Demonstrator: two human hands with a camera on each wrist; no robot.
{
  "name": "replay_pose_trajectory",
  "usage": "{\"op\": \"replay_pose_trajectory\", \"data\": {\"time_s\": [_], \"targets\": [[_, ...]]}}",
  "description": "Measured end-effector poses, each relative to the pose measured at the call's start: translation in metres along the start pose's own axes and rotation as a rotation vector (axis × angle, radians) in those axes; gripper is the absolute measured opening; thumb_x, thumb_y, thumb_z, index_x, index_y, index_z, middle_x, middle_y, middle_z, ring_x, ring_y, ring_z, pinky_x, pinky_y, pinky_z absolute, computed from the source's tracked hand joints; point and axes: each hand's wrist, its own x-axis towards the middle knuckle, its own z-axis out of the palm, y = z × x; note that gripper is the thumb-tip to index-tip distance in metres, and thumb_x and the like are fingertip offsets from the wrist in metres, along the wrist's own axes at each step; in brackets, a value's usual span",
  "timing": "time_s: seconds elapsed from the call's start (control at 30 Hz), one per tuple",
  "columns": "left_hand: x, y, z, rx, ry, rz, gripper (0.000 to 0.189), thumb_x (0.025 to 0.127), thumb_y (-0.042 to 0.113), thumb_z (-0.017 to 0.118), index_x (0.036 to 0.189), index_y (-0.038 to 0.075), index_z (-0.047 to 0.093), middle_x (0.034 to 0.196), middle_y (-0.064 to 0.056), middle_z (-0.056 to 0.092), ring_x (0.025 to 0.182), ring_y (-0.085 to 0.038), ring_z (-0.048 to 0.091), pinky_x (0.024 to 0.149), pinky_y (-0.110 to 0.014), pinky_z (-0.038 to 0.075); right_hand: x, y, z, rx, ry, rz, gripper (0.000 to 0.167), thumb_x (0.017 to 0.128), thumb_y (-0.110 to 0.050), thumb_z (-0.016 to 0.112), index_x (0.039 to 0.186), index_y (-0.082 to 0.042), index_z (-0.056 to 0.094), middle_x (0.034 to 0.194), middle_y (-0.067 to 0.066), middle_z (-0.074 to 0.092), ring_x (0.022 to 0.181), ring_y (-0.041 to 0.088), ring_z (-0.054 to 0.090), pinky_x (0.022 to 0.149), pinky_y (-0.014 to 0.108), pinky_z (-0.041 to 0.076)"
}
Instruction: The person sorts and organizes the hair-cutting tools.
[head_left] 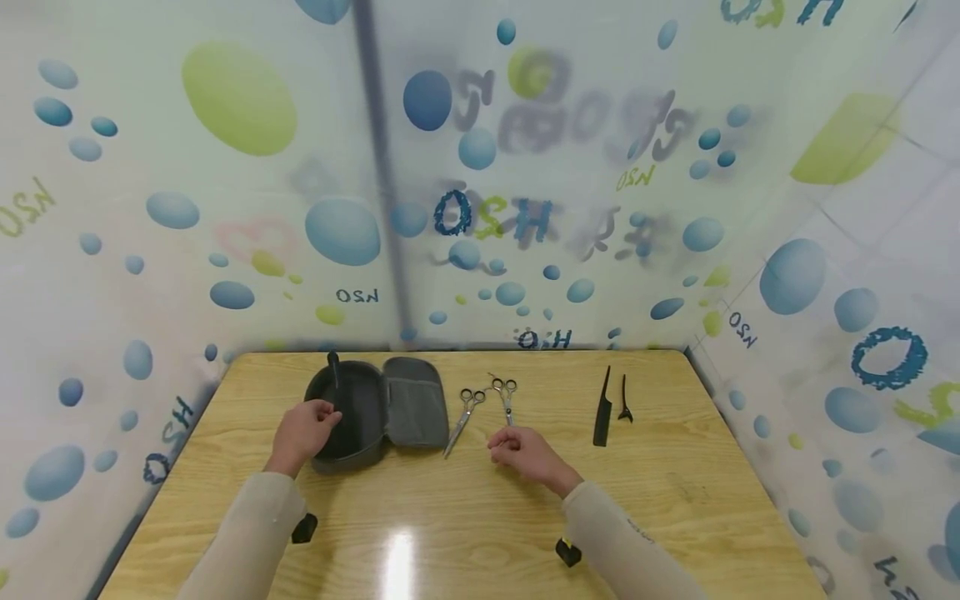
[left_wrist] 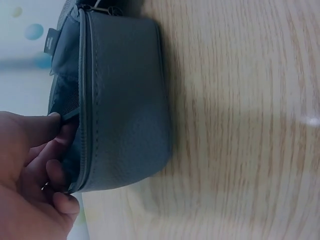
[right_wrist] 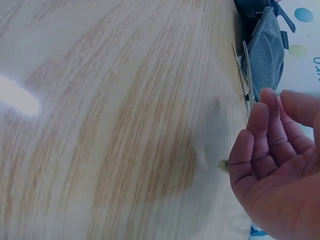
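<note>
A dark grey zip case [head_left: 348, 458] lies unfolded on the table, its lid [head_left: 417, 404] laid out to the right. My left hand [head_left: 303, 433] is at the case's left side. In the left wrist view, its thumb and forefinger pinch a thin dark strip [left_wrist: 71, 115] with fine ribbing at the case opening; its kind is unclear. My right hand [head_left: 528, 457] hovers with loosely bent fingers, holding nothing, just in front of a pair of scissors [head_left: 508, 408]. Whether it touches their tips is hidden. Another pair of scissors [head_left: 465, 419] lies between those and the lid.
To the right lie a black tail comb [head_left: 602, 421] and a small black hair clip [head_left: 625, 408]. The wooden table [head_left: 465, 533] ends at a patterned curtain [head_left: 480, 275] behind and at the sides. A black strap [head_left: 333, 362] stands up at the case's back edge.
</note>
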Motion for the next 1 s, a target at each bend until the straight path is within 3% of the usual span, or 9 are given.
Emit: {"op": "replay_pose_trajectory", "data": {"time_s": [0.23,0.4,0.67,0.9,1.0], "targets": [[-0.0021,-0.0013,0.0020,0.018,-0.049,-0.013,0.036,0.096,0.021,0.057,0.117,-0.008,0.063,0.113,-0.026,0.066,0.099,-0.040,0.064,0.084,-0.052,0.050,-0.0004,0.0011,-0.0023,0.006,-0.006,0.006,0.024,0.097,-0.020,0.060,0.110,0.000,0.065,0.094,0.009,0.071,0.084,0.017,0.065,0.074,0.029,0.051],[-0.0032,0.0012,0.0035,0.020,-0.083,-0.016,0.047,0.096,0.018,0.056,0.134,-0.009,0.049,0.112,-0.026,0.068,0.100,-0.042,0.065,0.082,-0.052,0.051,0.0007,0.0052,-0.0048,0.006,-0.008,0.023,0.023,0.097,-0.021,0.059,0.111,-0.002,0.065,0.095,0.007,0.071,0.087,0.017,0.065,0.076,0.028,0.052],[-0.0026,0.0050,0.0035,0.011,-0.114,-0.032,0.064,0.096,0.017,0.058,0.151,0.002,0.028,0.105,-0.023,0.069,0.085,-0.034,0.067,0.068,-0.045,0.051,0.0005,0.0060,-0.0058,0.012,-0.002,0.027,0.023,0.097,-0.019,0.060,0.110,-0.001,0.065,0.094,0.007,0.071,0.086,0.016,0.065,0.074,0.025,0.051],[-0.0004,0.0037,0.0072,0.062,-0.130,-0.018,0.064,0.096,0.018,0.058,0.151,0.004,0.030,0.108,-0.023,0.069,0.085,-0.033,0.068,0.062,-0.042,0.050,0.0000,0.0073,-0.0061,-0.002,0.009,0.042,0.022,0.096,-0.020,0.061,0.109,-0.003,0.066,0.090,0.005,0.070,0.080,0.015,0.061,0.071,0.026,0.048],[0.0005,0.0030,0.0091,0.073,-0.135,-0.017,0.064,0.096,0.018,0.057,0.152,0.006,0.029,0.104,-0.021,0.070,0.074,-0.028,0.066,0.056,-0.038,0.047,-0.0009,0.0075,-0.0064,-0.004,0.018,0.044,0.021,0.096,-0.019,0.061,0.108,-0.003,0.066,0.090,0.004,0.070,0.080,0.015,0.060,0.070,0.026,0.048]]}}
